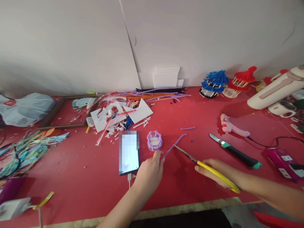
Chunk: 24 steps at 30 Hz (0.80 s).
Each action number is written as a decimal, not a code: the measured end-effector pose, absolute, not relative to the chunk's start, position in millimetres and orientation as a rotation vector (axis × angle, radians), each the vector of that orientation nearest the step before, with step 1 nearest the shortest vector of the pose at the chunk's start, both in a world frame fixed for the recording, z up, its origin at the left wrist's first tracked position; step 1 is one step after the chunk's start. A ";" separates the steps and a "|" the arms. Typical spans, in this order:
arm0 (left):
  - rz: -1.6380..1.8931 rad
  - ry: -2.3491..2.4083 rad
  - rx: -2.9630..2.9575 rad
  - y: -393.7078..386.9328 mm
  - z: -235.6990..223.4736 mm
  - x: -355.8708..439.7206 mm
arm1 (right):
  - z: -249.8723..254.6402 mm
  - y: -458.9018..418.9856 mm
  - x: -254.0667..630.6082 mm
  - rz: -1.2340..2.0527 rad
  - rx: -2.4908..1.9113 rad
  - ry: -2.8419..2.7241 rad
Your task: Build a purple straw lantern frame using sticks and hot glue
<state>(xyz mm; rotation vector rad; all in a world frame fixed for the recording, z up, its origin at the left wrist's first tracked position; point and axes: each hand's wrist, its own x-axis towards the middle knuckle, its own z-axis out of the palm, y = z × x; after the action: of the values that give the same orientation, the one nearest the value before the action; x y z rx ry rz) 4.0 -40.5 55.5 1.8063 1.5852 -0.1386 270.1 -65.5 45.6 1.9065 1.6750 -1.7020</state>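
Note:
Between the thumb and fingers of my left hand (152,169) is one end of a purple pipe cleaner (177,141), which slants up to the right. My right hand (217,174) grips yellow-handled scissors (213,172). Their blade tips reach the pipe cleaner near its middle; whether they touch it I cannot tell. Just beyond my left hand sits a small round purple craft piece (155,141) with a pale base and short posts. A short cut purple piece (187,128) lies farther back on the red table.
A lit phone (129,152) lies beside my left hand. To the right are a utility knife (235,152), a pink glue gun (234,126) and a purple power strip (285,163). Paper scraps (114,117) and pipe cleaners (161,95) lie behind, with a blue-roofed model (213,84) at back right.

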 end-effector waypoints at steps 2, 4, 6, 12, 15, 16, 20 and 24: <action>-0.170 1.598 1.811 -43.0 59.4 2.1 | 49.5 -64.0 268.2 -1.673 1.903 1.683; -0.204 1.613 1.809 -46.4 63.6 -1.0 | 50.6 -63.4 267.7 -1.663 1.902 1.654; -0.258 1.627 1.808 -50.0 67.8 -5.0 | 49.4 -63.3 268.1 -1.665 1.913 1.670; -0.380 1.638 1.825 -56.8 75.1 -18.5 | 45.9 -62.0 269.5 -1.702 1.925 1.650; -0.295 1.657 1.814 -56.3 73.5 -22.6 | 43.8 -61.2 271.6 -1.755 1.927 1.540; -0.248 1.663 1.804 -55.5 72.2 -23.0 | 43.0 -61.4 272.4 -1.775 1.933 1.507; -0.150 1.665 1.774 -51.4 67.0 -17.8 | 44.8 -65.3 273.0 -1.885 1.896 1.439; -0.170 1.657 1.809 -48.9 66.3 -3.6 | 55.9 -70.3 266.5 -1.863 1.839 1.531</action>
<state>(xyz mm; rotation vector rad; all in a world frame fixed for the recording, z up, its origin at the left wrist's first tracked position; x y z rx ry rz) -3.6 -48.9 66.3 1.8091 1.6569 -0.1700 266.5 -70.3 55.9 1.8395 1.5309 -1.8627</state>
